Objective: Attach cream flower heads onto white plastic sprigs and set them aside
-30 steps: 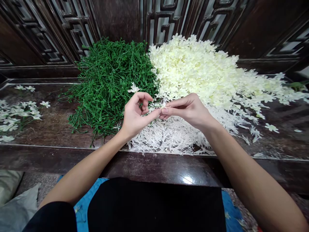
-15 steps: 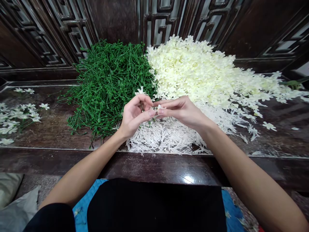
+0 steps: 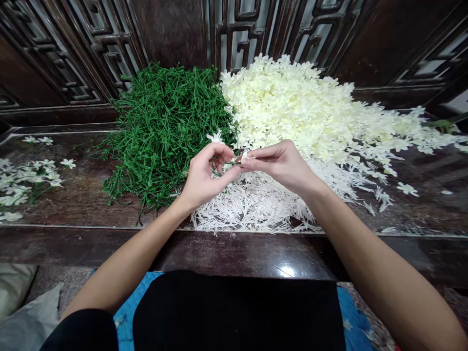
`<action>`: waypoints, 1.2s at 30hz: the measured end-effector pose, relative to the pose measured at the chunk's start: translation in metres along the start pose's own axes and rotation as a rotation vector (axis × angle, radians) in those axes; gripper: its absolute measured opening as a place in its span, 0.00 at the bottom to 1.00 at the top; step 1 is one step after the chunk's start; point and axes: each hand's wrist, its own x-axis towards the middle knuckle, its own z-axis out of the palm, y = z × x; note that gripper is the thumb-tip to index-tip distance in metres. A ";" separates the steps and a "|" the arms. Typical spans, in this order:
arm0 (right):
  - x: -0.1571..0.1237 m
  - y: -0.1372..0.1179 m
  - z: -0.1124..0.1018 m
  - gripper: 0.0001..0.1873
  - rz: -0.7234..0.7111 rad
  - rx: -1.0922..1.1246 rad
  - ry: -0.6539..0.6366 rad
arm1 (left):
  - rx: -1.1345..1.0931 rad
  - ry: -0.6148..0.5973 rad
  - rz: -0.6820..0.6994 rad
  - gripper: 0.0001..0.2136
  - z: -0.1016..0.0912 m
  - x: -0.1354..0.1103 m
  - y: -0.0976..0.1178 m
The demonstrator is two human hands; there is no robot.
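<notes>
Both hands meet above the middle of the dark wooden surface [image 3: 84,195], nearer its front edge than its back. The left hand [image 3: 204,178] is curled, its thumb and fingertips drawn narrow on a thin green stem [image 3: 237,162]; an open white flower [image 3: 215,137] shows just above its bent index finger, and whether it is joined to that stem is hard to tell. The right hand [image 3: 288,165] pinches a small white blossom [image 3: 244,157] between thumb and fingers, right beside the left fingertips. Behind the left hand, a heap of green stems [image 3: 171,122] reaches toward the surface's back edge. A larger heap of pale yellow-white blossoms [image 3: 292,107] sits against it and thins out toward the right end. Below the hands, a mat of thin white pieces [image 3: 252,209] spreads up to the front edge. Near the left end lies a cluster of white flowers [image 3: 31,175] on green stems, while a single loose blossom [image 3: 407,189] rests toward the right end. Dark carved lattice panels [image 3: 241,34] stand along the back edge.
</notes>
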 end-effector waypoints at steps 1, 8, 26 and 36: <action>0.000 0.000 0.001 0.10 -0.016 -0.026 0.004 | 0.054 -0.013 0.017 0.08 0.001 -0.001 -0.001; -0.001 0.002 0.005 0.09 -0.118 -0.163 0.041 | 0.278 -0.091 0.087 0.05 -0.001 -0.004 -0.004; -0.002 -0.006 0.004 0.06 -0.162 -0.048 0.067 | 0.372 0.026 0.103 0.04 -0.003 -0.003 0.003; -0.002 -0.001 0.006 0.05 -0.213 -0.128 0.084 | 0.332 0.025 0.124 0.04 -0.001 -0.004 0.002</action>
